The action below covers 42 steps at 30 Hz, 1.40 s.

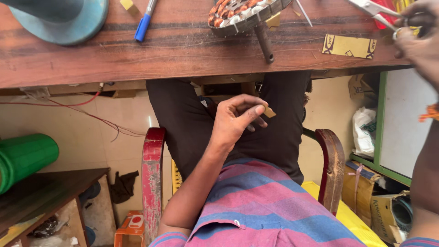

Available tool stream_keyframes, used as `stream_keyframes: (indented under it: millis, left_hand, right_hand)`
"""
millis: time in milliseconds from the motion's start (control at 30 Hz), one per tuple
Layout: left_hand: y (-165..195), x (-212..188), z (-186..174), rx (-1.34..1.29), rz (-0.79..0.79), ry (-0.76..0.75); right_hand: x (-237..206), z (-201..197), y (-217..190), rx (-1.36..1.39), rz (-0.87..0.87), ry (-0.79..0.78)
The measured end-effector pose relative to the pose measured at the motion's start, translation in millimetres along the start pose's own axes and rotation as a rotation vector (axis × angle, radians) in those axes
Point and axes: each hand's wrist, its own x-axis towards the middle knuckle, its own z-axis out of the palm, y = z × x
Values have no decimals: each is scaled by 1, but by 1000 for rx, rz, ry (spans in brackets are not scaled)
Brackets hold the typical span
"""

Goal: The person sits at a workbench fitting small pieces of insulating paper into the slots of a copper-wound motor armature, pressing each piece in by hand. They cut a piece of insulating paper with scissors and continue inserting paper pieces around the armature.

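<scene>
My left hand (235,120) is below the table edge, over my lap, pinching a small tan slip of card (269,112) between thumb and fingers. My right hand (418,43) is up at the far right of the wooden table (137,59), fingers through the handles of a pair of metal scissors (372,9) whose blades point left. A round motor stator with copper windings (244,13) rests on the table at top centre, its shaft (265,43) pointing toward me. A tan card sheet (350,45) lies flat near the right hand.
A blue marker (144,22) and a teal round object (61,20) sit on the table's left. I sit in a chair with worn red arms (153,176). A green cylinder (25,158) rests on a low shelf at left; cardboard boxes (382,210) stand at right.
</scene>
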Motion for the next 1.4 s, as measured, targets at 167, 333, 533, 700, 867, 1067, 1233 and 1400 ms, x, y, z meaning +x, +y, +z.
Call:
stream_keyframes:
  millis: [167,333,533,700,867,1067,1233,1400]
  left_hand:
    - [-2,5,4,49,-9,2]
    - [6,12,26,86,13,-50]
    - [9,23,42,288,19,-9]
    - [13,20,45,364,12,-3]
    - [20,18,47,457,35,-1]
    - [23,18,49,514,144,-43]
    - [26,23,45,489,109,-51]
    - [28,24,42,479,81,-52]
  right_hand:
    - [-16,-12,15,26,181,16]
    - [-126,18,-55,361,387,-46]
    - [-177,103,-103,1055,600,-613]
    - [-194,115,-104,1100,696,-677]
    - [-189,112,-99,1027,636,-712]
    - [-188,107,-103,1048,654,-668]
    - [-188,108,-102,1052,652,-672]
    - [-191,111,-100,1085,667,-644]
